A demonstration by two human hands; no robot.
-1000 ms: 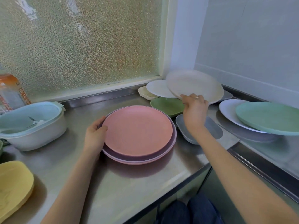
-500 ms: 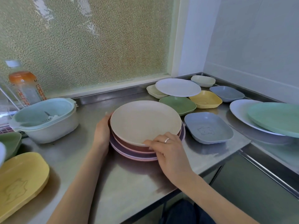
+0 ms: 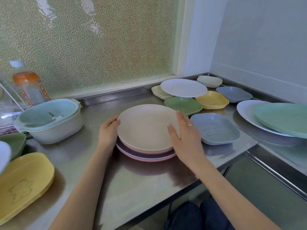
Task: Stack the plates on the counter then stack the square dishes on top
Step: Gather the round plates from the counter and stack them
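Note:
A stack of round plates (image 3: 146, 155) stands in the middle of the steel counter (image 3: 132, 180), with a beige plate (image 3: 144, 127) on top of pink and purple ones. My left hand (image 3: 108, 133) curls round the stack's left edge, thumb at the beige rim. My right hand (image 3: 186, 138) rests flat against the beige plate's right rim, fingers straight. Square dishes lie to the right: blue-grey (image 3: 216, 128), green (image 3: 182, 105), yellow (image 3: 211, 99), blue (image 3: 234, 93), cream (image 3: 209, 81). A white plate (image 3: 183, 87) sits across some of them.
A mint plate (image 3: 282, 120) lies on a white plate (image 3: 245, 112) at far right. Yellow square dishes (image 3: 25, 185) and a green dish (image 3: 13, 143) are at the left, beside a pale colander bowl (image 3: 48, 120) and a bottle (image 3: 28, 85). The counter's front edge (image 3: 182, 190) is close.
My right hand brought the beige plate from the back right and set it on the pink stack, then slid from the front rim to the right rim. The left hand stayed at the stack.

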